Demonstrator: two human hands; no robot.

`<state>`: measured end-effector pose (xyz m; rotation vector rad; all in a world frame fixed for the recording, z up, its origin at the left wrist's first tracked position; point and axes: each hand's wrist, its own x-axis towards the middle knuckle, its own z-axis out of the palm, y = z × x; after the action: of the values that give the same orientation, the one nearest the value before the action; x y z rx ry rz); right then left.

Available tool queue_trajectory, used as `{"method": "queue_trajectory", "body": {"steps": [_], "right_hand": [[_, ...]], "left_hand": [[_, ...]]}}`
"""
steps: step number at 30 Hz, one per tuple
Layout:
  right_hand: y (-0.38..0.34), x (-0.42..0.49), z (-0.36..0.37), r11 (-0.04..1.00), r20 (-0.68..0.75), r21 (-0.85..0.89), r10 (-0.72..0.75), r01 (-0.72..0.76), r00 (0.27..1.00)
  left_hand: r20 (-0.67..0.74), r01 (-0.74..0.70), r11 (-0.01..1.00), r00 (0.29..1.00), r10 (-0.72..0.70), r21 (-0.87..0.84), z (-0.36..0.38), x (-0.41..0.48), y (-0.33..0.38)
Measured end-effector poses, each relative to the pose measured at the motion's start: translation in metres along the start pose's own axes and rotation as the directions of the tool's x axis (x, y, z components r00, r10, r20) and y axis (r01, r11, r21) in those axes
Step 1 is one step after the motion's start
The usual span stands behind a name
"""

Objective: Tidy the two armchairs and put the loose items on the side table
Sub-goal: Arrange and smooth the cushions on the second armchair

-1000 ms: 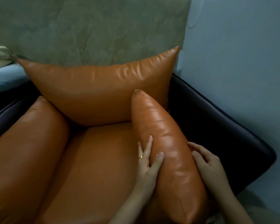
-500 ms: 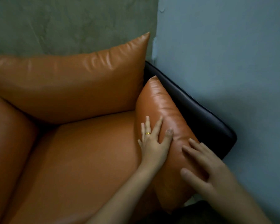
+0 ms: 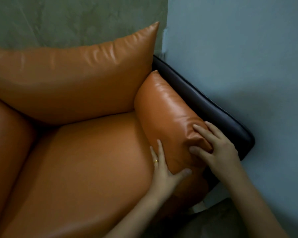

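An armchair with a dark frame holds orange leather cushions. The right side cushion lies along the dark right arm. My left hand, with a ring on one finger, cups the cushion's near lower corner, thumb under its end. My right hand presses down on the cushion's near top end, denting the leather. The back cushion leans against the wall. The seat cushion fills the middle, and the left side cushion shows at the left edge.
A blue wall stands close against the chair's right arm. A grey-green wall is behind the chair. A strip of floor shows below the chair's front right corner.
The side cushion has gone from lying across the seat to sitting against the right arm. My right hand has shifted onto its top end and my left hand down to its near corner.
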<state>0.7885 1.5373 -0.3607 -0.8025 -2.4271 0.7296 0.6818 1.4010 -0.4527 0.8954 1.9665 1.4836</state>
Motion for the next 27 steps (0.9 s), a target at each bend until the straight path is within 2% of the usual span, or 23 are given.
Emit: {"method": "queue_trajectory", "body": {"steps": [5,8,10,13,17,20,25,27], "right_hand": [[-0.001,-0.004,0.004,0.999,0.009,-0.023,0.038,-0.038,0.999],[-0.008,-0.009,0.0,0.968,-0.035,-0.245,0.051,-0.058,0.998],[-0.011,-0.008,-0.001,0.953,-0.024,-0.302,-0.037,0.028,0.999],[-0.006,0.001,0.0,0.962,0.09,-0.219,-0.148,0.164,0.985],[0.005,0.018,0.003,0.975,0.101,-0.117,-0.176,0.187,0.979],[0.007,0.031,0.009,0.975,0.113,-0.124,-0.171,0.185,0.979],[-0.001,0.036,0.006,0.971,0.139,-0.171,-0.144,0.167,0.98],[-0.009,0.036,0.0,0.966,0.195,-0.222,-0.087,0.13,0.977]], "left_hand": [[0.026,-0.035,0.996,0.999,0.033,0.08,-0.016,0.004,-0.008],[-0.021,-0.116,0.974,0.992,0.123,0.194,-0.016,-0.002,-0.006],[-0.034,-0.148,0.965,0.987,0.159,0.216,-0.014,-0.006,-0.004],[-0.017,-0.096,0.973,0.995,0.102,0.211,0.0,-0.012,-0.002],[-0.04,-0.105,0.965,0.992,0.119,0.241,0.011,-0.004,-0.01],[0.002,-0.119,0.943,0.992,0.125,0.31,0.007,0.006,-0.014],[0.134,-0.105,0.914,0.989,0.057,0.392,-0.006,0.005,-0.002],[0.196,-0.123,0.894,0.98,0.04,0.43,-0.018,0.003,-0.001]]}}
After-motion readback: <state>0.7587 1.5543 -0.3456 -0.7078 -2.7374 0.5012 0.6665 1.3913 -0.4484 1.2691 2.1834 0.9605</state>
